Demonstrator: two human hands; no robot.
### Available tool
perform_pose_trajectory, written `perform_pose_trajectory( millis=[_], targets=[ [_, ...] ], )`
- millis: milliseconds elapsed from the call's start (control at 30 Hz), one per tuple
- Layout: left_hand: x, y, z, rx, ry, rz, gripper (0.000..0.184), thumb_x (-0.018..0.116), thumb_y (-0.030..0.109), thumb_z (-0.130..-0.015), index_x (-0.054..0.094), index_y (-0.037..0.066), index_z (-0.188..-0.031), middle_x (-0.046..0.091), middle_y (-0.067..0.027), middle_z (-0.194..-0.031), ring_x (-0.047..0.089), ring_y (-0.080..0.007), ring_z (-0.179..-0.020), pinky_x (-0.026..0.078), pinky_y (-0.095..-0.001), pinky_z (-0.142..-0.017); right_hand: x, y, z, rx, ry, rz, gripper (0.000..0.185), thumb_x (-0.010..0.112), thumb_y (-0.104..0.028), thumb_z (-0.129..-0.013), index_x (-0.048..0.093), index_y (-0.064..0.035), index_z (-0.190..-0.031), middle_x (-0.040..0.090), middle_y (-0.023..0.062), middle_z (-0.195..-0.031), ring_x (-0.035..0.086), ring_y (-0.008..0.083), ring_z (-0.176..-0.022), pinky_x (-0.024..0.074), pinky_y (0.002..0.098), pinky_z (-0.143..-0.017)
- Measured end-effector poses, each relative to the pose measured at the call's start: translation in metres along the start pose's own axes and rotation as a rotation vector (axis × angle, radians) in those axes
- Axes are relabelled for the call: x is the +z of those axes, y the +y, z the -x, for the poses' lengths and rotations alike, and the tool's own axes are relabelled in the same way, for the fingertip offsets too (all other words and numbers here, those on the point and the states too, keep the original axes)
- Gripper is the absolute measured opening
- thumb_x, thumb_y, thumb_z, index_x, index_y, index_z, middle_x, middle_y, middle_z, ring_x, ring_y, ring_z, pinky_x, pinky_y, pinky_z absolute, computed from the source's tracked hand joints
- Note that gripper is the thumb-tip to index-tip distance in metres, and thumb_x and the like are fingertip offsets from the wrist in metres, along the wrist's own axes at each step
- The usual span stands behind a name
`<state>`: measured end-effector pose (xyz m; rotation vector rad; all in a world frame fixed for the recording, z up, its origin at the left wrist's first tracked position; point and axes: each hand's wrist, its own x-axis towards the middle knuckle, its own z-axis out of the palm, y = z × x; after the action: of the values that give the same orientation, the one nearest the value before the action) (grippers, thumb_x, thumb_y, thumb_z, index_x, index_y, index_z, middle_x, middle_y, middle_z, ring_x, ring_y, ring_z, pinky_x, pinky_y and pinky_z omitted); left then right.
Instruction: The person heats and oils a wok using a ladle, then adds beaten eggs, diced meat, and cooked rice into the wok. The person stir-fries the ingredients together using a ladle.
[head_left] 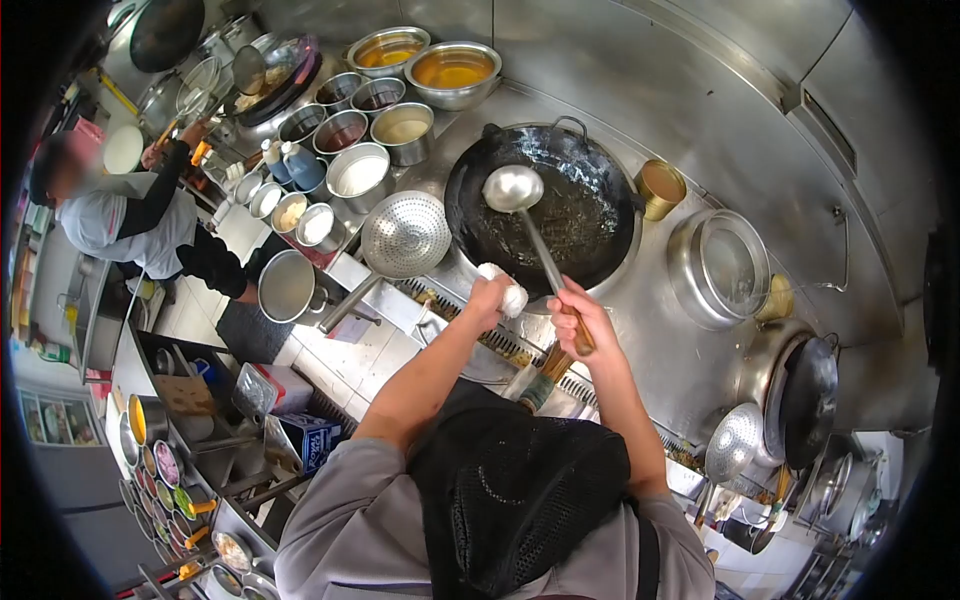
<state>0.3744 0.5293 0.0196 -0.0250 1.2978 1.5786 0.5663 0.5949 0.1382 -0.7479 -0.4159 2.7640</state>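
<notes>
My right hand (587,317) is closed around the wooden handle of a steel ladle (514,188), whose bowl hangs over the black wok (610,215). A dark, shiny surface shows inside the wok; I cannot tell how much oil or liquid is there. My left hand (488,302) grips a bunched white cloth (514,299) at the wok's near rim. Left of the wok lies a round perforated strainer (406,235), its handle pointing toward me. A bamboo brush (546,380) rests by the front of the stove, partly hidden below my right hand.
Seasoning pots (360,175) and two steel bowls of yellow liquid (452,70) stand at the back left. A golden tin (661,188) and a large steel pot (716,268) are on the right. At far left, a co-worker (125,215) works at another wok.
</notes>
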Motion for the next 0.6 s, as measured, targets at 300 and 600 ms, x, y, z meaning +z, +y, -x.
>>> perform_pose_trajectory(
  millis=[300, 600],
  targets=[
    [-0.003, 0.032, 0.008, -0.381, -0.166, 0.051, 0.021, 0.061, 0.008, -0.083, 0.059, 0.007, -0.104, 0.064, -0.0091, -0.092, 0.066, -0.0269, -0.083, 0.055, -0.0464, -0.070, -0.075, 0.009, 0.097, -0.749, 0.511, 1.864, 0.071, 0.056, 0.003, -0.083, 0.035, -0.0109, -0.149, 0.054, 0.0219, -0.078, 0.057, 0.0333, -0.067, 0.0469, 0.0400, -0.065],
    [-0.015, 0.011, 0.003, -0.197, -0.215, 0.155, 0.013, 0.058, 0.000, -0.077, 0.058, 0.005, -0.089, 0.060, -0.0096, -0.080, 0.064, -0.0247, -0.070, 0.056, -0.0412, -0.063, -0.058, 0.076, 0.130, -0.618, 0.837, 1.902, 0.071, 0.059, 0.004, -0.082, 0.039, -0.0129, -0.148, 0.058, 0.0174, -0.085, 0.060, 0.0362, -0.068, 0.0488, 0.0455, -0.064]
  ],
)
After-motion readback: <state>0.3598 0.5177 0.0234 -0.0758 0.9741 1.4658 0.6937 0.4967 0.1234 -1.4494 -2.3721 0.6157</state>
